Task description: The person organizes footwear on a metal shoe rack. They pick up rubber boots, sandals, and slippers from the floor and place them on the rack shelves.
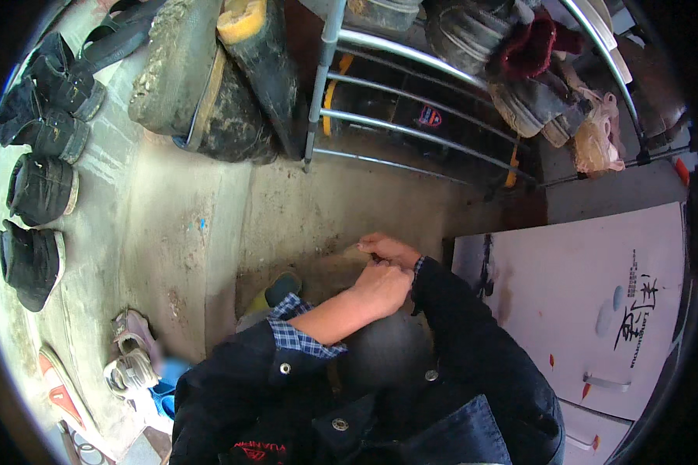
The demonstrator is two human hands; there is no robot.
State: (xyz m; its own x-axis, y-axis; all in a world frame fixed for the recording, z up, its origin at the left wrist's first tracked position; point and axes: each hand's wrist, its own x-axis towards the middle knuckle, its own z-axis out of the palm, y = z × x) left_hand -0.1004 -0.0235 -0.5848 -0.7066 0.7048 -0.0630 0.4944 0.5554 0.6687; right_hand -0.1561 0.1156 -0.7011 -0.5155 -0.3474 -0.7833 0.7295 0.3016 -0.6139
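My left hand point(384, 288) reaches across from the left, its fingers closed at my right wrist. It appears to grip the cuff point(417, 273) of my black right sleeve point(462, 314). A blue plaid cuff point(305, 331) is turned back on my left forearm. Just beyond, my right hand point(388, 247) points left with its fingers bent. The left hand partly hides its palm, and I see no object in it. Below both hands is my grey-clad knee point(390, 349). A dark footwear toe point(283, 288) shows left of the hands, above the plaid cuff.
Muddy rubber boots point(232, 110) stand at the top left. A metal shoe rack point(407, 125) holds worn shoes point(471, 35). On the right is a pale cabinet point(558, 296) bearing writing. Black shoes point(41, 189) line the far left; sneakers point(131, 360) lie lower down.
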